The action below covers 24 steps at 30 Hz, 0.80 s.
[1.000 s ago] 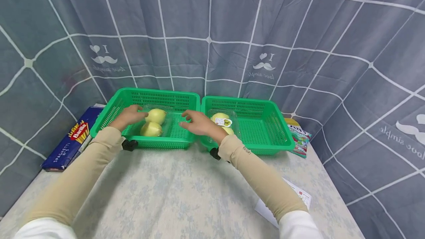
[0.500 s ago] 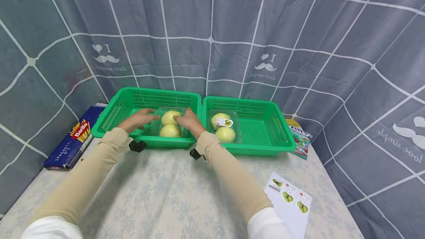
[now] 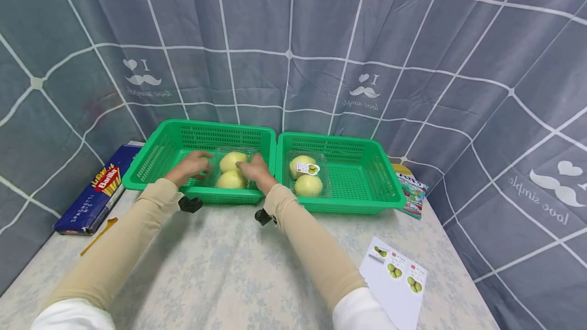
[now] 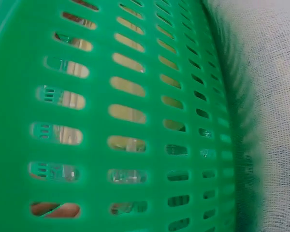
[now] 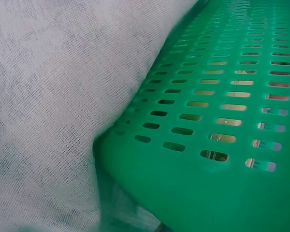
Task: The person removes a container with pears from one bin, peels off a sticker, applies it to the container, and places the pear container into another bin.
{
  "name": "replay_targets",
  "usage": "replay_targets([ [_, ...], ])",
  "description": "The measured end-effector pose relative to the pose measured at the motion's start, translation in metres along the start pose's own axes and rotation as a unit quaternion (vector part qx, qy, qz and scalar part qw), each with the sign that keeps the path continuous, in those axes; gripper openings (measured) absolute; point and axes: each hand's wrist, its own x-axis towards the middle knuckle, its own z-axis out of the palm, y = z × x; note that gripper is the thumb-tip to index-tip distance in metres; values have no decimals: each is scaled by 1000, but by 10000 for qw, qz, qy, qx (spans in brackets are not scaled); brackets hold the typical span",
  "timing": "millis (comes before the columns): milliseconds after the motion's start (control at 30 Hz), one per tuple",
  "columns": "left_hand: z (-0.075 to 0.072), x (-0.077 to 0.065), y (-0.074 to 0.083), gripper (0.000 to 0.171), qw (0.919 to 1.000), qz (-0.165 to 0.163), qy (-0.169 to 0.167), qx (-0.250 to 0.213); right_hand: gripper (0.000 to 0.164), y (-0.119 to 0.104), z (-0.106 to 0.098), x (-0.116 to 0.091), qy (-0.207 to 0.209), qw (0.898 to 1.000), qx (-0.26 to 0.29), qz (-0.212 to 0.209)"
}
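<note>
In the head view, a clear plastic box point(image 3: 213, 173) holds two pale yellow round fruits point(image 3: 231, 179) in the right part of the left green basket point(image 3: 151, 167). At its left side is my left hand point(image 3: 190, 166), with loosely bent fingers right by the wall. My right hand point(image 3: 257, 171) holds the opposite side, thumb over the box and fingers at the outer wall. Both wrist views look mainly at the green basket wall point(image 4: 94, 154), point(image 5: 198, 193); bits of box, fruit and skin show through its slots, while most of each hand is hidden.
A right green basket point(image 3: 362, 182) holds a second clear box with two fruits and a pear label point(image 3: 307, 168). A sheet of labels point(image 3: 394, 284) lies front right. A Barilla spaghetti pack point(image 3: 103, 190) and a snack bag point(image 3: 411, 192) flank the baskets. A curtain point(image 3: 293, 24) hangs behind.
The fruit box has shifted right inside the left basket, and my left hand has moved right with it. My right hand has come left, away from the right basket, onto the box's right side.
</note>
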Motion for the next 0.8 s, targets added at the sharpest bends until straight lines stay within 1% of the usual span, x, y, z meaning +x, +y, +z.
replay_targets([
  [100,0,1,-1,62,9999,-21,129,-5,69,0,0,0,86,9999,-29,-103],
  [233,1,1,-3,60,9996,-50,281,-14,62,0,-1,0,93,9997,-72,-210],
  [467,3,2,-2,58,9972,-48,734,-139,59,-5,-3,-3,131,9996,24,-232],
  [633,3,3,1,56,9934,23,1088,-372,56,-11,-7,-6,212,9988,181,-404],
  [800,4,1,3,52,9878,174,1404,-651,52,-14,-13,-9,166,9982,339,-472],
])
